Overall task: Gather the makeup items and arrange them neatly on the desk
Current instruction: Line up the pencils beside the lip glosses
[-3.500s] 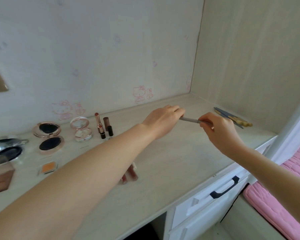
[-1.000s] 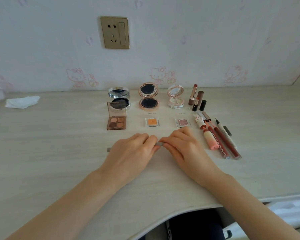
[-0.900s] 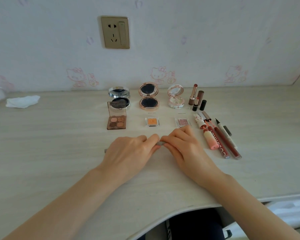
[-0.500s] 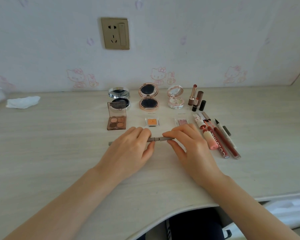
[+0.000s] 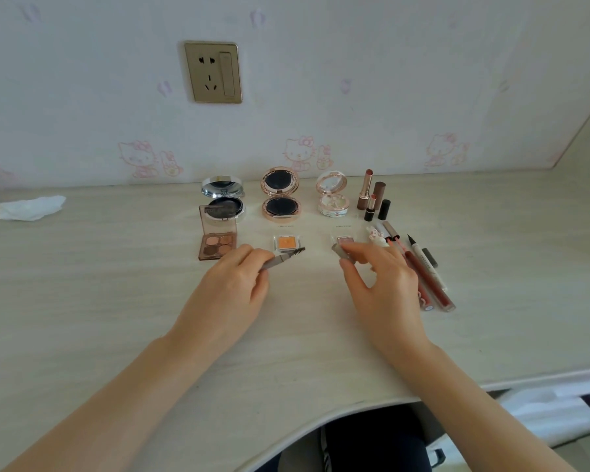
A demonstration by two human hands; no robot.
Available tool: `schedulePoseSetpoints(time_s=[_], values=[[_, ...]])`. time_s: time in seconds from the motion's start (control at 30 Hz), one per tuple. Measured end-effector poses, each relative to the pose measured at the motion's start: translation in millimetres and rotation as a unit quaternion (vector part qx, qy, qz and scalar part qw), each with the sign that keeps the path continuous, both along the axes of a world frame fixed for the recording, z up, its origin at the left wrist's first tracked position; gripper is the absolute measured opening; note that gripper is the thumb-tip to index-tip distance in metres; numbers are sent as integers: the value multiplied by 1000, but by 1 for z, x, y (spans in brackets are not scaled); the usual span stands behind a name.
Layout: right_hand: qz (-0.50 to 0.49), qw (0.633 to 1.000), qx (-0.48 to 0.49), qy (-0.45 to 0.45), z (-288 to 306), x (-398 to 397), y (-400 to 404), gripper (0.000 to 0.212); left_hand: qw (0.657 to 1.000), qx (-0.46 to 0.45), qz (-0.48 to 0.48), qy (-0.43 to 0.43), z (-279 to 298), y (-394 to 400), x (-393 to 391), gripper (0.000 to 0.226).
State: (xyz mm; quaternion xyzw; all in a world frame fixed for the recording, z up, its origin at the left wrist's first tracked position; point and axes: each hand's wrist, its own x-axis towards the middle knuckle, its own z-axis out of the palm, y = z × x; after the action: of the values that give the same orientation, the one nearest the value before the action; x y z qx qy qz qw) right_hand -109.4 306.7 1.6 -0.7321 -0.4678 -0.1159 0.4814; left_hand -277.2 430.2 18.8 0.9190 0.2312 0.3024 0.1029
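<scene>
A person's two hands hover over a pale wood-grain desk point(image 5: 82, 301), apart from each other. The left hand point(image 5: 229, 294) pinches a slim grey brow pencil point(image 5: 280, 258), its dark spiral brush tip pointing right and away. The right hand point(image 5: 382, 287) pinches the pencil's small grey cap point(image 5: 342, 251) between thumb and forefinger. Beyond the fingertips sit a square eyeshadow palette point(image 5: 217, 243), two small clear pans and three round open compacts point(image 5: 280, 195). Just right of the right hand lie glossy lip tubes point(image 5: 430, 284) and a liner pen. Bare desk stretches left of the left hand; the curved front edge lies under the forearms.
</scene>
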Motion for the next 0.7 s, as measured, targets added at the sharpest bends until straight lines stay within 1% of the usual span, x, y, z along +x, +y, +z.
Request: schedulePoseSetpoints(time_s=[0.17, 0.3, 0.4, 0.47, 0.53, 0.6, 0.7], values=[[-22, 999, -9, 43, 5, 7, -10, 18, 994, -79, 19, -71, 8, -8, 7, 15], [-6, 998, -6, 67, 11, 20, -25, 10, 977, -183, 9, -112, 11, -27, 22, 3], [-19, 998, -18, 63, 16, 34, -35, 9, 967, -232, -2, -108, 12, -40, 41, 17], [-27, 996, -33, 77, 18, 43, -43, 8, 962, -248, -11, -112, 14, -49, 56, 23], [-34, 994, -35, 96, 19, 54, -52, 5, 964, -239, -15, -111, 15, -57, 73, 27], [-46, 994, -38, 96, 19, 65, -61, 7, 968, -233, -17, -94, 15, -66, 91, 29], [-53, 992, -49, 102, 18, 84, -73, 20, 966, -250, -26, -61, 16, -79, 120, 30]])
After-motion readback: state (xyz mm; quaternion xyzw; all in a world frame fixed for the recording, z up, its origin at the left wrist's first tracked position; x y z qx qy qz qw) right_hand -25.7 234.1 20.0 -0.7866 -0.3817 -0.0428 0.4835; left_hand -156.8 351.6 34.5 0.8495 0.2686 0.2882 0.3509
